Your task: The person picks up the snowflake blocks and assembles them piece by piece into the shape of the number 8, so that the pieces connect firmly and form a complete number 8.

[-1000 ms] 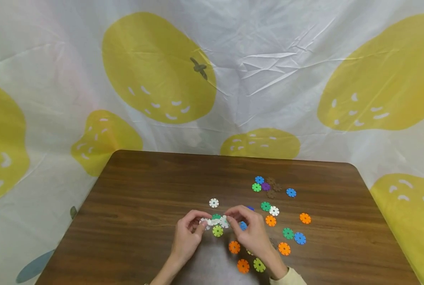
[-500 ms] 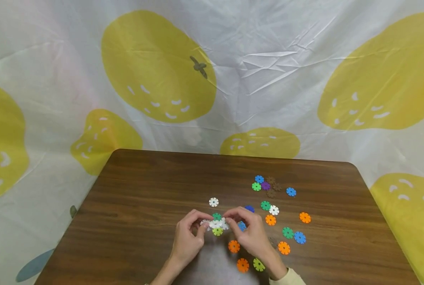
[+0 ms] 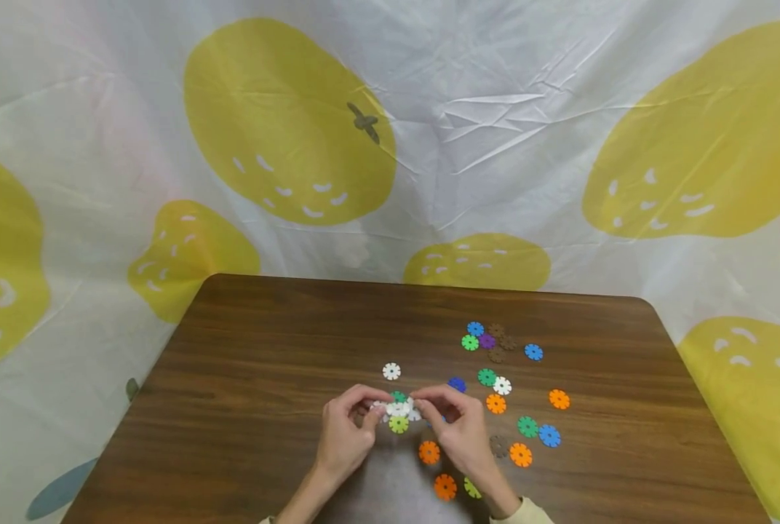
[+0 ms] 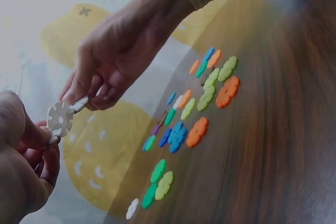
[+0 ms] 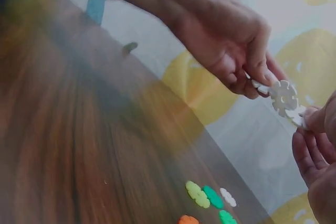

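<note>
Between my hands, lifted off the table, is a short row of white notched discs [image 3: 398, 410] slotted together. The middle disc [image 4: 60, 119] shows its face, while the outer ones stand at an angle to it. My left hand [image 3: 347, 431] pinches the left end of the row with thumb and fingers. At the other end, my right hand [image 3: 460, 429] pinches a white disc [image 5: 296, 117], partly hidden by the fingertips. Just below the row in the head view lie a yellow-green disc [image 3: 399, 424] and a green disc [image 3: 399, 397], the latter partly covered.
Loose notched discs are scattered over the right half of the brown table [image 3: 265, 349], among them orange [image 3: 521, 455], blue [image 3: 549, 436] and brown [image 3: 498, 446] ones. A lone white disc [image 3: 391, 371] lies beyond my hands. A fruit-print curtain [image 3: 429, 145] hangs behind the table's far edge.
The middle white disc has tilted a little between my fingers. My right hand has shifted slightly, now mostly hiding a blue disc near it. Both hands keep their pinch.
</note>
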{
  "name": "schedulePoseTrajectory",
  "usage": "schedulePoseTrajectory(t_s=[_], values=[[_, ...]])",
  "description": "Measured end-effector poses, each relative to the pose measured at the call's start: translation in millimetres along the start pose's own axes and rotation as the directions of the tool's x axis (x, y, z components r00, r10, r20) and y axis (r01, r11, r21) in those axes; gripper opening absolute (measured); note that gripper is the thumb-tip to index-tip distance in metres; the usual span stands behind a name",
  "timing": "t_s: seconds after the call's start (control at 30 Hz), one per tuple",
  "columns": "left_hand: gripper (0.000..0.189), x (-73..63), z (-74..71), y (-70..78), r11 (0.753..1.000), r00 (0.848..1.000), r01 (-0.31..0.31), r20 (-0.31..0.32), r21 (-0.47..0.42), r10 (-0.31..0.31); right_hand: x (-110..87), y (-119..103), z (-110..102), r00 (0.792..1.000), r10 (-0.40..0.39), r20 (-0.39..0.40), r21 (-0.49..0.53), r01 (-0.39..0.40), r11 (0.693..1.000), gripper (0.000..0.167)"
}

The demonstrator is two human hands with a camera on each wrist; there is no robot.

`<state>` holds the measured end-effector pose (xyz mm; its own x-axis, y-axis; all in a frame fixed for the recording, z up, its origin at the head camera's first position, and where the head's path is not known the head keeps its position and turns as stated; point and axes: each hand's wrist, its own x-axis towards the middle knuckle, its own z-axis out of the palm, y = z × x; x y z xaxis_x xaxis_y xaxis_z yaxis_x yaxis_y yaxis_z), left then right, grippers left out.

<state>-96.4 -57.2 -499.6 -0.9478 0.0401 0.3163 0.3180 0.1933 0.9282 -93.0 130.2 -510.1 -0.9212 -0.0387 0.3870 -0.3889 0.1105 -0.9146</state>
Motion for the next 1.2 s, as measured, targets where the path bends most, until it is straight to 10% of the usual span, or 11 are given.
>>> schedulePoseTrajectory(t_s=[0.17, 0.43, 0.8, 1.2], values=[[0.028, 2.6, -4.0, -2.4, 0.999, 0.998, 0.031, 0.050, -0.012, -0.031, -2.4, 1, 1, 0.999, 0.042, -0.019, -0.024, -0.042, 0.999, 0.009], [0.038, 0.7, 8.7, -11.1, 0.946, 0.990, 0.140, 0.037, -0.293, -0.135, -0.6, 3, 7, 0.985, 0.141, -0.096, 0.037, -0.138, 0.990, 0.009], [0.038, -6.4, 19.3, -10.9, 0.941, 0.985, 0.172, 0.044, -0.290, -0.166, 0.8, 3, 17, 0.966, 0.230, -0.115, 0.083, -0.222, 0.972, 0.009], [0.037, -6.9, 10.6, -14.2, 0.920, 0.972, 0.223, 0.003, -0.322, -0.234, 35.0, 21, 13, 0.970, 0.217, 0.107, -0.291, -0.179, 0.940, 0.011]])
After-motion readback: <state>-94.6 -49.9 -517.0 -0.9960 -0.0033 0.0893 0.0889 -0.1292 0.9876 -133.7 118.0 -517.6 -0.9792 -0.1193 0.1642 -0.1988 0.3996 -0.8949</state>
